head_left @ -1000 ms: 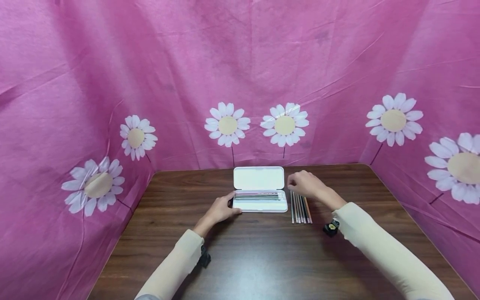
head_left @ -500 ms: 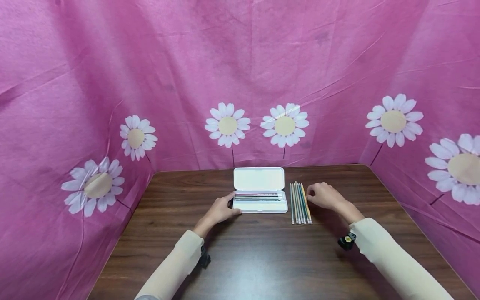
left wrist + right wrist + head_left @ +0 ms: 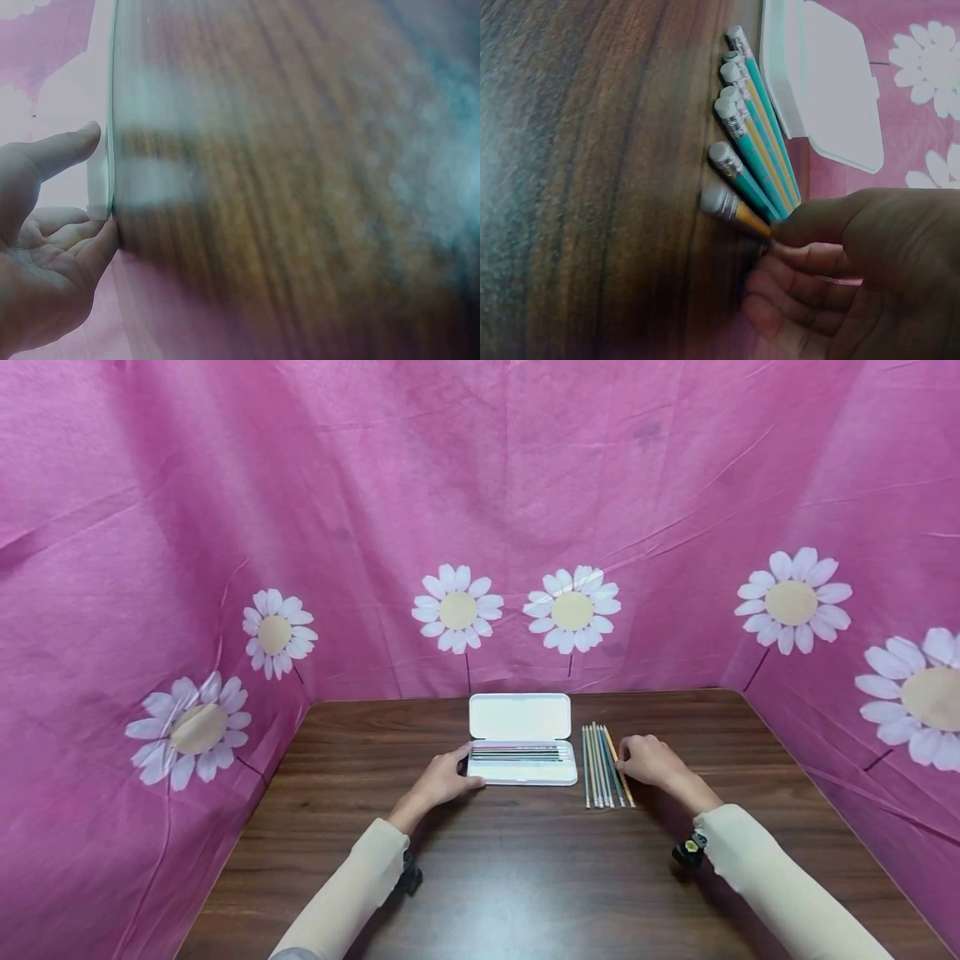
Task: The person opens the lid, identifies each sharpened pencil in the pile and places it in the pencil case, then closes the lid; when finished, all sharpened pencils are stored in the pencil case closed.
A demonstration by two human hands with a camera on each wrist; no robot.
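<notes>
An open white pencil case lies at the table's middle with its lid laid back and several pencils inside. My left hand rests against the case's left end, thumb stretched out and fingertips touching its corner. Right of the case lies a row of several pencils, eraser ends toward me. My right hand pinches the rightmost one, an orange pencil, which is angled away from the row; finger and thumb of my right hand close on its shaft.
The dark wooden table is walled on three sides by a pink cloth with white daisies. Small black cameras sit at both wrists. Bare tabletop stretches in front of the case and to both sides.
My right hand moved from over the pencils' far ends to the row's right side and took hold of the orange pencil, skewing it outward. The left hand stayed on the case.
</notes>
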